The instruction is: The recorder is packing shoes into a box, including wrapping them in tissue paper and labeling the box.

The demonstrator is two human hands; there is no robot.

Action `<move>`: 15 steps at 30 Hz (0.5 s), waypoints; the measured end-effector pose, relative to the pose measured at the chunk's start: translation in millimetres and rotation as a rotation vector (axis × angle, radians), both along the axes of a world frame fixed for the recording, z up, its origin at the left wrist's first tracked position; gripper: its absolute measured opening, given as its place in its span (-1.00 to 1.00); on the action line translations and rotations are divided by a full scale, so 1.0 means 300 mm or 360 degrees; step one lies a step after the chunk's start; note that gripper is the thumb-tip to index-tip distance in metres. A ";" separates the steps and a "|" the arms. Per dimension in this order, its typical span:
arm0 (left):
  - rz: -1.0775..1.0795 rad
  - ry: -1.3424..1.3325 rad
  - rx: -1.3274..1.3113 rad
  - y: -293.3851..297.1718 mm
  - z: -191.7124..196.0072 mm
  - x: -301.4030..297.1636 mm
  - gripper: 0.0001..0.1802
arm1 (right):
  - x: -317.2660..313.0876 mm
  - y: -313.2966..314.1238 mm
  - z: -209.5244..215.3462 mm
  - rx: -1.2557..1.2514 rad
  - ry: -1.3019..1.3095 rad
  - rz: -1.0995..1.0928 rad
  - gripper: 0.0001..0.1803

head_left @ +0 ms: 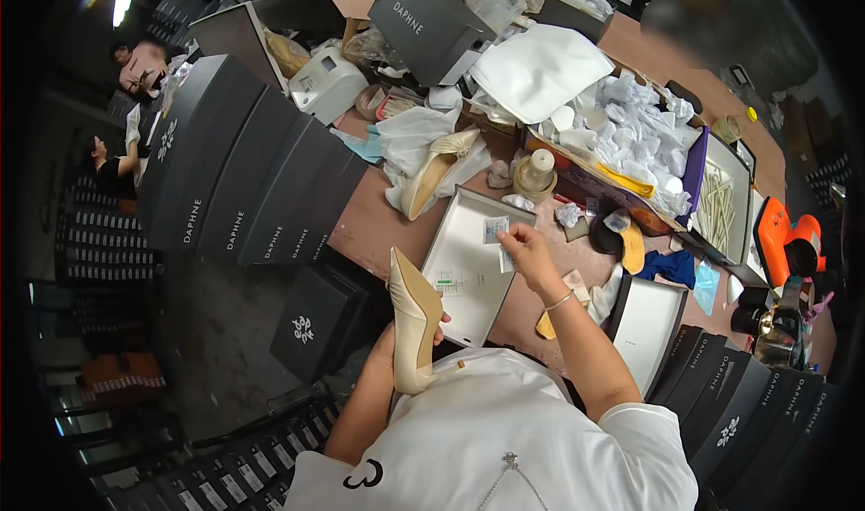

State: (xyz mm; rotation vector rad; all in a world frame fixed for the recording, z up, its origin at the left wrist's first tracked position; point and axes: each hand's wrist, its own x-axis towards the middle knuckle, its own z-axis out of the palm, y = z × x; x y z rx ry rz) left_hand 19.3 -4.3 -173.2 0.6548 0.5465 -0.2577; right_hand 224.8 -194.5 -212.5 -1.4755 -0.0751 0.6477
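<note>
A cream pointed high-heeled shoe [411,317] stands tilted against my body, toe upward and sole facing right. My left hand [386,343] is closed around it from behind, and most of its fingers are hidden by the shoe. Pinched in my right hand [535,263] are small white-and-blue packets, one packet [496,230] showing above the fingers and another just below. Under that hand lies a shallow white-lined box part [478,296] with a small label inside. Beyond its far left corner, the matching cream shoe [431,179] rests on crumpled white tissue.
Dark shoeboxes [261,164] are stacked at left, and more boxes [721,376] at right. A purple-edged carton [631,141] holds crumpled paper. Nearby stand a capped jar [537,174], a white-lined lid [644,326], and an orange tool [782,236]. Two people work at far left.
</note>
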 end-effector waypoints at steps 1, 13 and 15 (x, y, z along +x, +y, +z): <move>0.0028 -0.0012 -0.0023 0.000 0.011 -0.014 -0.35 | 0.007 -0.002 0.024 0.0012 0.0026 0.0013 -0.79; 0.0045 -0.0098 0.0012 0.000 0.026 -0.034 -0.32 | -0.095 0.097 -0.008 0.0152 0.0378 -0.0019 -0.82; 0.0073 -0.0094 0.0025 0.002 0.020 -0.041 -0.33 | -0.080 0.077 -0.034 0.0146 0.0259 0.0008 -0.81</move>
